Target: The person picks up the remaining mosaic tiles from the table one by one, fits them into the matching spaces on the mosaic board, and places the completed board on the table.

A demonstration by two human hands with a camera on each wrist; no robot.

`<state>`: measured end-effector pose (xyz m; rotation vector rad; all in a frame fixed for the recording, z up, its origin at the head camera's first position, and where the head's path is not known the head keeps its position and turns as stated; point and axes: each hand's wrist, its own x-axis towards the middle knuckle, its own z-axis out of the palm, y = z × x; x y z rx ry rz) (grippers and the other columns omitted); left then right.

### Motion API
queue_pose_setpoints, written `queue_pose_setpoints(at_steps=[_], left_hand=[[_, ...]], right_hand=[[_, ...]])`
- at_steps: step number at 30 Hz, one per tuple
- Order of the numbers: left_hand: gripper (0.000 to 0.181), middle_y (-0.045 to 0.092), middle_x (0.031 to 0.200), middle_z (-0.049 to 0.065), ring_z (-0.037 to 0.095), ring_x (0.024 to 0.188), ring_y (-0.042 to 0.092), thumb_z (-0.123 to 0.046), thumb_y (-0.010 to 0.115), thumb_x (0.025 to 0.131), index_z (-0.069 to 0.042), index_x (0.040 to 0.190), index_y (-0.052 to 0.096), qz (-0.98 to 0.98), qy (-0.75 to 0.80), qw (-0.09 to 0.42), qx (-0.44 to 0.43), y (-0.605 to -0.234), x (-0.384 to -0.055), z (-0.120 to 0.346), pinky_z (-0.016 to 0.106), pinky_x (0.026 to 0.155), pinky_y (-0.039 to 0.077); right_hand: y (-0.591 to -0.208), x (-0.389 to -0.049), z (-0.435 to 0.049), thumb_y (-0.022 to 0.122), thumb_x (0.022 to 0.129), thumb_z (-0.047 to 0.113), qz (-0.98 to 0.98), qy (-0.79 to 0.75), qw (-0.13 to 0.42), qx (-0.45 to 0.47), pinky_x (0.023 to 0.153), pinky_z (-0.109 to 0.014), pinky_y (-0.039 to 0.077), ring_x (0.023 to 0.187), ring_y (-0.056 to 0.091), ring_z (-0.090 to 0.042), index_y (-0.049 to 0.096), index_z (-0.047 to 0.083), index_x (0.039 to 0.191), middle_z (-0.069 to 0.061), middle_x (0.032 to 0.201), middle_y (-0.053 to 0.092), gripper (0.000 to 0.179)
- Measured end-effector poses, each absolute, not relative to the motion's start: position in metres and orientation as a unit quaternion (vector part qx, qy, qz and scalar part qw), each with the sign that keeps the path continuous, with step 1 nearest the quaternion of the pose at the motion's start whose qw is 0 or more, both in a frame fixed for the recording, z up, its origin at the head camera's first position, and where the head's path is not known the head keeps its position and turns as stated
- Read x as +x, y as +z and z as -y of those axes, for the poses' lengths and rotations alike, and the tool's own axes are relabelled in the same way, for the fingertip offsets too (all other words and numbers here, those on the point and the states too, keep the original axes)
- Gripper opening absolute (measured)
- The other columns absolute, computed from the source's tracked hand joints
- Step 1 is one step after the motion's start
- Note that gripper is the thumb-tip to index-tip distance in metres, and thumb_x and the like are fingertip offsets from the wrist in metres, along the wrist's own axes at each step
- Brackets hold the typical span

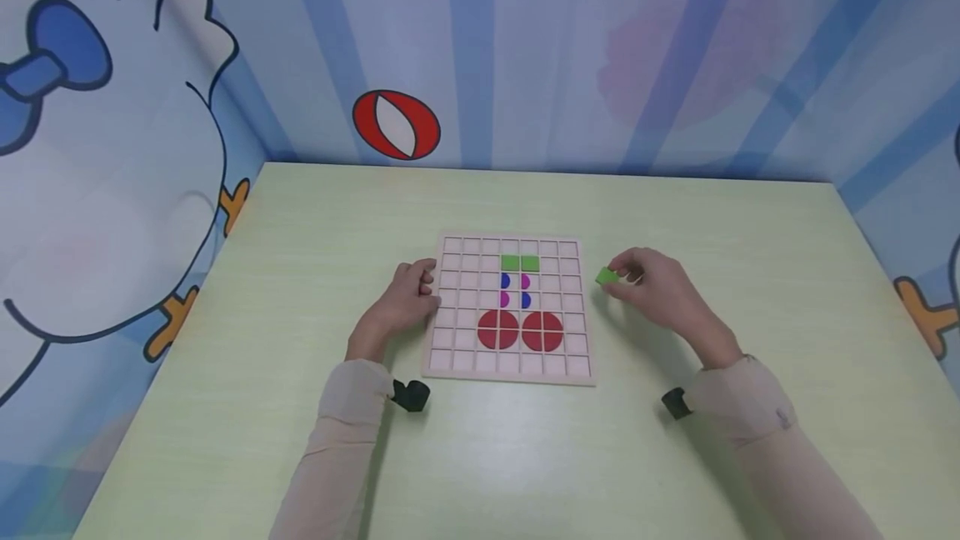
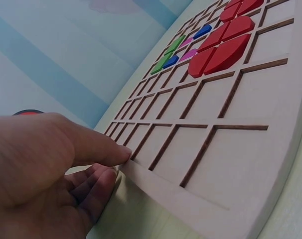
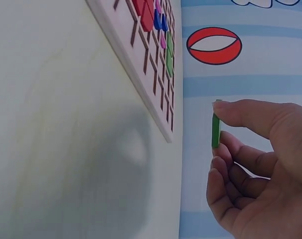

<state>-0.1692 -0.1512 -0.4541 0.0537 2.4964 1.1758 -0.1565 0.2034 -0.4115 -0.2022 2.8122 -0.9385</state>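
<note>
A pale wooden grid board [image 1: 455, 340] lies on the table. My left hand [image 1: 405, 298] holds its left edge; in the left wrist view the thumb [image 2: 116, 153] touches the rim and the other fingers are curled beside it. Off the board's right side, my right hand [image 1: 651, 286] pinches a green square tile [image 1: 606, 276] between thumb and fingertips, raised above the table. Two green tiles [image 1: 520, 263] sit side by side in upper cells. Below are small blue pieces [image 1: 526, 300] and magenta pieces [image 1: 525, 281], then red quarter pieces [image 1: 542, 332] forming two circles.
The light green table [image 1: 517, 457] reaches back to a wall [image 1: 555, 65] with blue stripes and cartoon figures. A dark wrist device [image 1: 412, 396] sits by the left cuff, and another dark device [image 1: 677, 403] by the right cuff.
</note>
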Motion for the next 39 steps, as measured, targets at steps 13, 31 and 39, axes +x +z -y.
queue_pose_setpoints(at_steps=[13,31,39], left_hand=[[0.062,0.033,0.118,0.009,0.020,0.105,0.037,-0.002,0.052,0.091,-0.001,0.147,0.027,-0.888,0.420,0.189,0.018,-0.453,-0.168,0.149,0.032,0.088,0.036],[0.062,0.033,0.118,0.010,0.020,0.105,0.036,-0.002,0.052,0.090,-0.001,0.147,0.027,-0.886,0.423,0.188,0.021,-0.456,-0.170,0.150,0.032,0.088,0.036],[0.062,0.033,0.117,0.010,0.020,0.104,0.036,-0.001,0.052,0.090,0.000,0.146,0.027,-0.886,0.424,0.186,0.026,-0.455,-0.170,0.151,0.032,0.087,0.035]], right_hand=[[-0.419,-0.183,-0.187,0.068,0.087,0.025,-0.935,-0.332,0.092,-0.087,0.079,-0.037,0.048,0.098,0.056,-0.026,0.063,0.004,0.114,-0.014,0.108,0.061,0.034],[-0.437,-0.217,-0.155,0.070,0.085,0.018,-0.931,-0.314,0.148,-0.109,0.088,-0.039,0.047,0.098,0.053,-0.025,0.062,0.003,0.111,-0.012,0.109,0.060,0.031],[-0.441,-0.222,-0.152,0.069,0.086,0.017,-0.930,-0.310,0.147,-0.129,0.090,-0.040,0.047,0.101,0.054,-0.025,0.063,0.004,0.113,-0.012,0.113,0.060,0.031]])
